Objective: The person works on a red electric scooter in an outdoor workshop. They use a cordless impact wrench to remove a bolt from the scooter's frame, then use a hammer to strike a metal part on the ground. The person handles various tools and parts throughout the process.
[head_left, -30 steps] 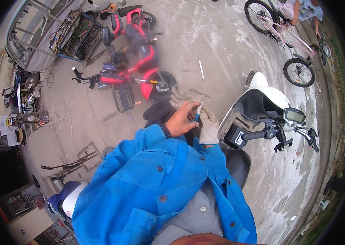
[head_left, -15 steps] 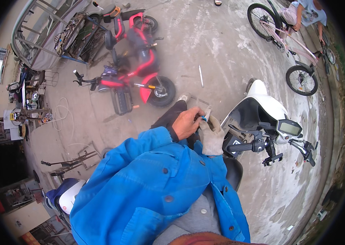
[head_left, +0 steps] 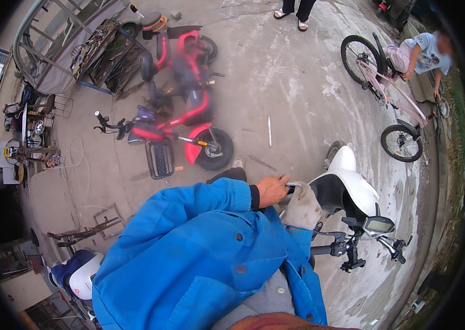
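Observation:
My bare left hand (head_left: 272, 190) reaches in front of my body, fingers closed in a pinch against the fingers of my right hand (head_left: 303, 207). The right hand wears a pale, dirty work glove, its fingers curled in. A bit of something dark bluish shows where the two hands meet, too small to make out. Just beyond the gloved hand stands a white electric scooter (head_left: 345, 163) with a dark inner panel. Its handlebar display (head_left: 379, 224) lies to the right of that hand.
A red electric bike (head_left: 193, 110) stands ahead on the left, near a metal-framed cart (head_left: 51, 41). A thin white stick (head_left: 269, 132) lies on the concrete. At the far right a person (head_left: 428, 52) sits by a pink bicycle (head_left: 395, 96). Another person's legs (head_left: 297, 8) stand at the top.
Both hands have moved down and slightly right, still together. The small blue thing between them is now mostly hidden. A standing person's legs have come into view at the top.

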